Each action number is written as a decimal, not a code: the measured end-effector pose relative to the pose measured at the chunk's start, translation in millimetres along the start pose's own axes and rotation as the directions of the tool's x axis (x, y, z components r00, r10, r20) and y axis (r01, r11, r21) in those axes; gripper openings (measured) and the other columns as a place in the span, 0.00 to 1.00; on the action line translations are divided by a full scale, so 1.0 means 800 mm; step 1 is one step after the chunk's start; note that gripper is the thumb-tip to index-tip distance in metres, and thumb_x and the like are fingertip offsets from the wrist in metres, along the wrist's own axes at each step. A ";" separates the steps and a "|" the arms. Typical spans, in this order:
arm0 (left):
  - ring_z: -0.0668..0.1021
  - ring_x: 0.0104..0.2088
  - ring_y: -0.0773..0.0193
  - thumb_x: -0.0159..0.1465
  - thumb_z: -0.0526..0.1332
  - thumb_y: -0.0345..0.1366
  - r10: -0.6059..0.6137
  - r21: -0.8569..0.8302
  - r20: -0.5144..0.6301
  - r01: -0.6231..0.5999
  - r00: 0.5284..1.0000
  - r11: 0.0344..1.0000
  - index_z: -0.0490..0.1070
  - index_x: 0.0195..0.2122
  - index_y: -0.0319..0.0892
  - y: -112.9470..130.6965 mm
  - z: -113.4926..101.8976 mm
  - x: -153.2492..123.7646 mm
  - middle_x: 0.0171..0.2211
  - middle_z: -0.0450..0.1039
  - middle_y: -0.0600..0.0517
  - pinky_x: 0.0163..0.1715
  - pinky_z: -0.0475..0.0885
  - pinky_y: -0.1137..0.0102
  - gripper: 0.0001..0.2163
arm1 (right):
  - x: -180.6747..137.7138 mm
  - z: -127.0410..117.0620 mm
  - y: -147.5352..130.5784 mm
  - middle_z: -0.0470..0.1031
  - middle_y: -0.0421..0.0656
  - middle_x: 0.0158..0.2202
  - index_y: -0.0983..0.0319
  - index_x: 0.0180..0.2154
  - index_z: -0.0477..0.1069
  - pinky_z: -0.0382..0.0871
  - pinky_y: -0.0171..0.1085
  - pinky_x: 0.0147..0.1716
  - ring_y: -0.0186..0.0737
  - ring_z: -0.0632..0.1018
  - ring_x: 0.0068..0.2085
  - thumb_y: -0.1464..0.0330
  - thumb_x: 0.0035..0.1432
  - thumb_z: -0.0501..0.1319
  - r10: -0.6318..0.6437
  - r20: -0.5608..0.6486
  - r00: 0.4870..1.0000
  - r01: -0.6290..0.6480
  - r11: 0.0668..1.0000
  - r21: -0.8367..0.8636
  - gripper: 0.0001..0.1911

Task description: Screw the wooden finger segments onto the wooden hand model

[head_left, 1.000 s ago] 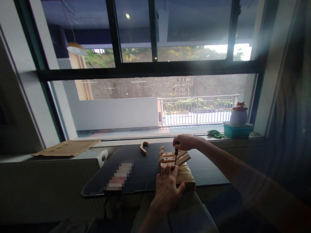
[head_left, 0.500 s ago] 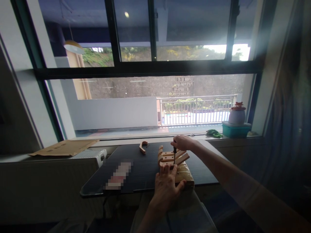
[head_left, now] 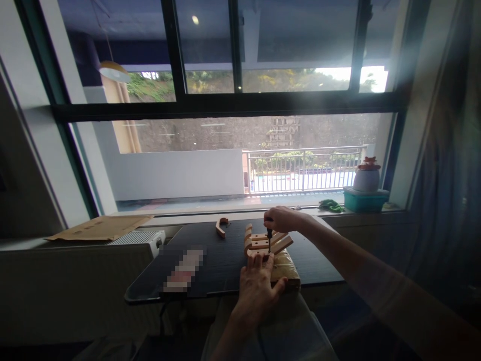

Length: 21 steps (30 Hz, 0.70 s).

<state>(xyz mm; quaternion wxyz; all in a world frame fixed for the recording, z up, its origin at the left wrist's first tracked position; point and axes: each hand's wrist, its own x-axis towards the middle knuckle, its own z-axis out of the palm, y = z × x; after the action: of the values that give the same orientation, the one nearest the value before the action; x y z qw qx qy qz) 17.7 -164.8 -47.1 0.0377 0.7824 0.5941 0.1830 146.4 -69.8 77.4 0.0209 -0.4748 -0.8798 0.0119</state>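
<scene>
Dark screwdriver [head_left: 269,236], clenched in the right hand [head_left: 281,219], stands upright on a pale wooden rack [head_left: 259,244] of curved slats, lower centre. Left hand [head_left: 258,288] lies flat, fingers spread, at its near edge. Beneath: a wrapped packet [head_left: 287,268] on the black table [head_left: 210,260]. At right, a teal box [head_left: 364,200] carries a white pot [head_left: 364,179].

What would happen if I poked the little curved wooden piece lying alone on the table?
The curved wooden piece looks solid, so it probably stays stiff. It is small, so likely light, sliding easily on the smooth dark table. Its bend might make it spin.
</scene>
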 end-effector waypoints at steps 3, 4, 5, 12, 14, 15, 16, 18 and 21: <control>0.55 0.61 0.52 0.61 0.48 0.54 0.014 -0.003 -0.026 -0.014 1.000 1.000 0.56 0.62 0.48 -0.002 0.004 0.001 0.60 0.57 0.49 0.55 0.57 0.63 0.30 | 0.007 0.005 0.000 0.72 0.45 0.45 0.64 0.47 0.68 0.71 0.43 0.40 0.39 0.75 0.41 0.62 0.62 0.56 0.050 0.001 0.999 -0.050 0.999 -0.002 0.15; 0.55 0.61 0.52 0.61 0.49 0.54 0.020 -0.004 -0.041 -0.020 0.999 1.000 0.56 0.62 0.48 -0.003 0.005 0.001 0.60 0.57 0.49 0.54 0.57 0.63 0.30 | 0.009 0.007 0.001 0.71 0.45 0.45 0.64 0.47 0.68 0.71 0.43 0.39 0.39 0.75 0.41 0.62 0.62 0.56 0.070 0.003 0.998 -0.070 0.998 -0.004 0.15; 0.55 0.61 0.52 0.61 0.49 0.54 0.026 -0.006 -0.055 -0.027 0.998 1.000 0.57 0.62 0.48 -0.004 0.007 0.002 0.59 0.58 0.48 0.54 0.58 0.63 0.30 | 0.010 0.008 0.002 0.71 0.45 0.45 0.64 0.47 0.68 0.71 0.43 0.39 0.39 0.75 0.41 0.62 0.62 0.56 0.089 0.005 0.996 -0.088 0.996 -0.007 0.15; 0.55 0.61 0.51 0.61 0.49 0.54 0.034 -0.025 -0.067 -0.035 0.997 0.999 0.57 0.62 0.47 -0.007 0.010 0.003 0.59 0.58 0.48 0.54 0.58 0.63 0.30 | 0.007 0.007 -0.001 0.71 0.46 0.45 0.64 0.47 0.68 0.71 0.44 0.40 0.39 0.75 0.41 0.62 0.62 0.56 0.144 -0.019 0.989 -0.145 0.988 -0.048 0.15; 0.56 0.61 0.51 0.61 0.49 0.54 0.033 -0.031 -0.060 -0.035 0.998 0.999 0.57 0.62 0.47 -0.007 0.009 0.002 0.59 0.58 0.48 0.55 0.57 0.63 0.30 | 0.002 0.002 -0.002 0.72 0.45 0.45 0.64 0.47 0.68 0.71 0.44 0.40 0.39 0.75 0.41 0.61 0.62 0.56 0.118 -0.026 0.993 -0.119 0.991 -0.058 0.15; 0.56 0.60 0.51 0.61 0.49 0.54 0.033 -0.032 -0.058 -0.035 0.998 0.999 0.57 0.62 0.47 -0.007 0.009 0.002 0.59 0.58 0.48 0.55 0.57 0.62 0.30 | -0.001 -0.002 -0.002 0.72 0.45 0.44 0.63 0.46 0.68 0.71 0.44 0.40 0.39 0.75 0.41 0.61 0.62 0.56 0.095 -0.027 0.995 -0.097 0.993 -0.060 0.15; 0.56 0.60 0.50 0.61 0.48 0.54 0.033 -0.033 -0.057 -0.035 0.998 0.999 0.56 0.62 0.48 -0.007 0.009 0.002 0.59 0.58 0.48 0.55 0.57 0.62 0.30 | -0.004 -0.005 -0.002 0.72 0.45 0.44 0.63 0.46 0.69 0.71 0.44 0.40 0.39 0.75 0.41 0.61 0.62 0.55 0.069 -0.026 0.997 -0.071 0.996 -0.060 0.15; 0.56 0.60 0.50 0.61 0.48 0.55 0.033 -0.031 -0.058 -0.035 0.998 0.999 0.56 0.62 0.48 -0.007 0.010 0.002 0.59 0.58 0.48 0.55 0.57 0.61 0.30 | -0.009 -0.009 -0.002 0.73 0.44 0.42 0.63 0.45 0.69 0.71 0.43 0.40 0.38 0.75 0.39 0.62 0.62 0.55 0.016 -0.018 1.000 -0.017 0.999 -0.051 0.14; 0.55 0.61 0.50 0.61 0.48 0.54 0.032 -0.025 -0.066 -0.034 0.997 0.999 0.57 0.62 0.48 -0.007 0.010 0.002 0.59 0.58 0.48 0.54 0.58 0.61 0.30 | -0.012 -0.010 -0.004 0.73 0.43 0.41 0.64 0.44 0.70 0.71 0.42 0.39 0.37 0.75 0.39 0.62 0.62 0.56 -0.036 -0.005 0.999 0.036 0.999 -0.030 0.13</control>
<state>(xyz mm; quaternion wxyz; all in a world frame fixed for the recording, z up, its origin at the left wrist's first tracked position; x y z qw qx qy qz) 15.5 -160.3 -56.1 0.0251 0.7852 0.5794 0.2170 149.0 -79.4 85.1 0.0166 -0.4593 -0.8881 -0.0029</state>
